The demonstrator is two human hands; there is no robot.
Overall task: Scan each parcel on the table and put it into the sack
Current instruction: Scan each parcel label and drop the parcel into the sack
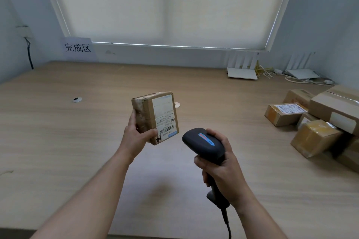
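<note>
R hand [219, 163] wraps the scanner [204, 143] grip, cable cut off at bottom edge. L hand [136, 136] clamps a small parcel [155, 117] above the table [58, 132], label w/ barcode facing up, just beside scanner head. Hands apart. Further R: pile of parcels [318, 122], partly cut off by frame edge. Far back: two routers [242, 72], sign [78, 48] on wall, blind [165, 6]. No sack in view; label text too small to read.
</note>
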